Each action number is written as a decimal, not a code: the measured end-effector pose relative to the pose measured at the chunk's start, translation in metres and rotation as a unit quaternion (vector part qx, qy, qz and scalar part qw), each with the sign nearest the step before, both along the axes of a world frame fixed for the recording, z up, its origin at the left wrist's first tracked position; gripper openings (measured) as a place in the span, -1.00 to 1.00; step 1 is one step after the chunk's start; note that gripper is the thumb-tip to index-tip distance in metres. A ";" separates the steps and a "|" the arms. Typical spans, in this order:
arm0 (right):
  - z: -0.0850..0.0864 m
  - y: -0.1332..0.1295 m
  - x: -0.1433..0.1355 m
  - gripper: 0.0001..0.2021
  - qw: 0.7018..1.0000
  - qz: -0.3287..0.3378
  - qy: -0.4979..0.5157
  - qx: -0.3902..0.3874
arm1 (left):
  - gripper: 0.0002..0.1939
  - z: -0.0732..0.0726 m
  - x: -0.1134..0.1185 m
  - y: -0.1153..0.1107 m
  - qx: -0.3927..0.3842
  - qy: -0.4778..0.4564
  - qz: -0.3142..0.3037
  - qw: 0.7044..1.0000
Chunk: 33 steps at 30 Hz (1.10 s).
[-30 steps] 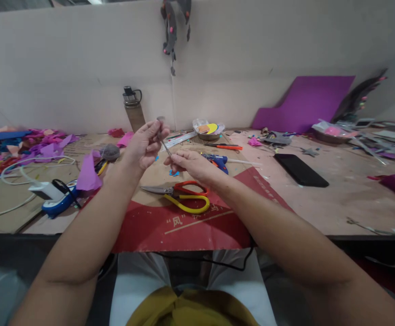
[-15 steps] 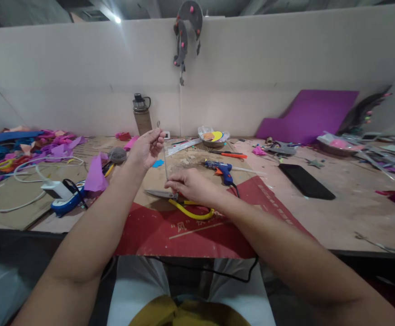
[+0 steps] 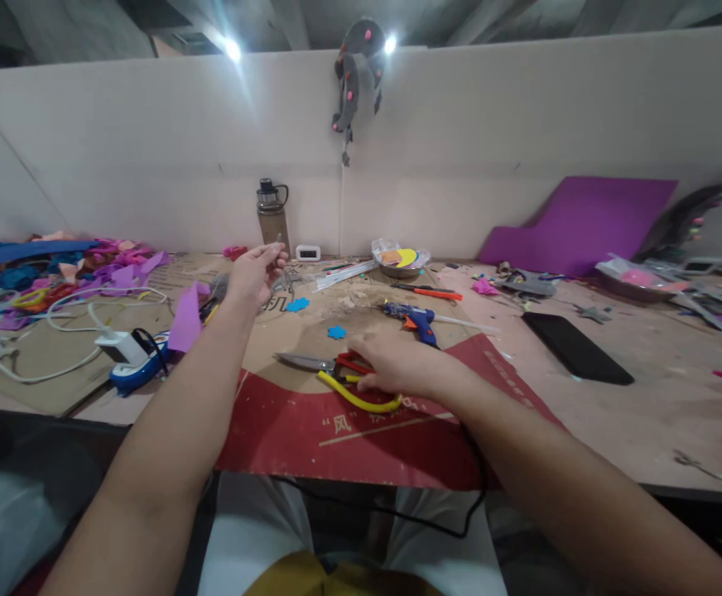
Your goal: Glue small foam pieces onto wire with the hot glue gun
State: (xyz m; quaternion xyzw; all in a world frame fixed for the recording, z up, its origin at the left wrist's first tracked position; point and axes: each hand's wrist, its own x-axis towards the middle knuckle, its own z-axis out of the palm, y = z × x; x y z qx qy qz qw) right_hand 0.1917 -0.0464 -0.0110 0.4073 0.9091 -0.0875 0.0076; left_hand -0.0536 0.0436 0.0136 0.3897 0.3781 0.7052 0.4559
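Note:
My left hand is raised over the back part of the table, its thumb and fingertips pinched on a thin grey cord. Only a small tip of the cord shows above the fingers; the rest is hard to make out. Low over the red sheet, my right hand has its fingers curled on the handles of the scissors. These have one red and one yellow handle, and their blades point left. Two blue flower-shaped pieces lie just beyond the scissors.
A blue glue gun lies beyond my right hand, and a black phone sits farther right. At left are a white charger with cables, a purple strip and heaped scraps. A bottle stands at the back.
My right hand has let go of the cord's lower end and moved right and down onto the scissors' handles. My left hand stays raised. The view has tilted slightly upward.

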 end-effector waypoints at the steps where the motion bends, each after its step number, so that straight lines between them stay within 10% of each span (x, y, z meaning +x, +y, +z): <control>1: -0.002 -0.005 -0.003 -0.66 1.000 0.002 -0.018 0.016 | -0.88 0.000 -0.001 0.000 0.007 0.006 0.003 1.000; 11: -0.020 -0.021 -0.014 -0.55 0.980 -0.035 0.182 -0.079 | -0.92 0.007 -0.013 -0.002 0.039 0.066 0.048 0.996; 18: -0.031 -0.002 -0.009 -0.31 0.855 -0.007 0.490 -0.170 | -0.93 0.002 0.000 -0.007 0.005 0.078 -0.076 0.994; 24: -0.022 0.000 -0.011 -0.60 0.742 -0.084 0.581 -0.325 | -0.90 -0.001 0.015 -0.013 -0.023 0.068 -0.139 0.988; 33: -0.020 -0.003 -0.010 -0.63 0.745 -0.065 0.559 -0.357 | -0.85 -0.008 0.021 -0.013 -0.010 0.093 -0.188 0.978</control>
